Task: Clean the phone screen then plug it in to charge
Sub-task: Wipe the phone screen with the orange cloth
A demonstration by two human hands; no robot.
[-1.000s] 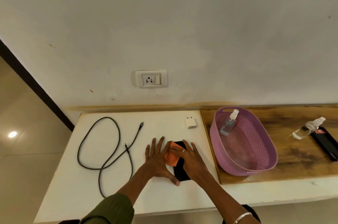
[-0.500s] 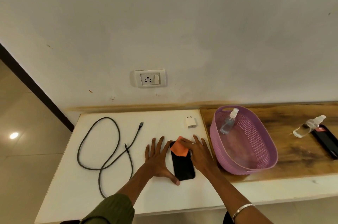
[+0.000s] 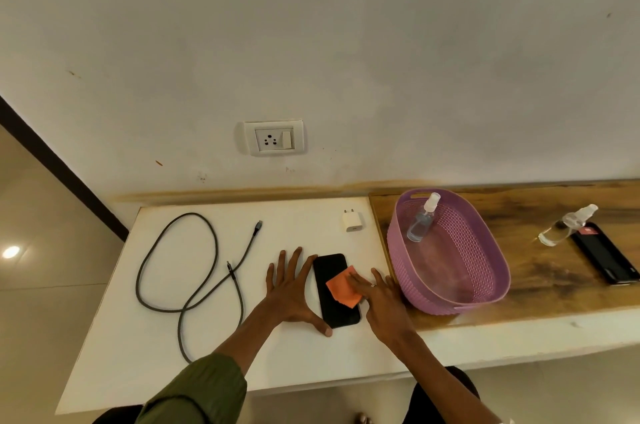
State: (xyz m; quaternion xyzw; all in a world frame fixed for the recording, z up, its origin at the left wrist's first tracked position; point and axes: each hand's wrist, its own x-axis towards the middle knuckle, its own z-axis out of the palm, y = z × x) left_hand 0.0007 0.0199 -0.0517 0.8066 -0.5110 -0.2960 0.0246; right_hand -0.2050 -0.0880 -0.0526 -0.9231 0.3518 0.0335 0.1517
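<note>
White tabletop (image 3: 194,364) scene, wiping step: flat, open left hand (image 3: 290,288) steadies the phone (image 3: 330,276), right hand (image 3: 382,302) presses the orange cloth (image 3: 341,288) flat-fingered; next, likely fetching the cable (image 3: 207,271) and adapter (image 3: 352,221).

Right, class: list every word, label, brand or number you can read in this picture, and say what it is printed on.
No text can be read.
Second phone, on the wooden counter: a red label at its top end, too small and blurred to read.
Phone, charger adapter, wall socket, spray bottles, purple basket: no visible print.
</note>
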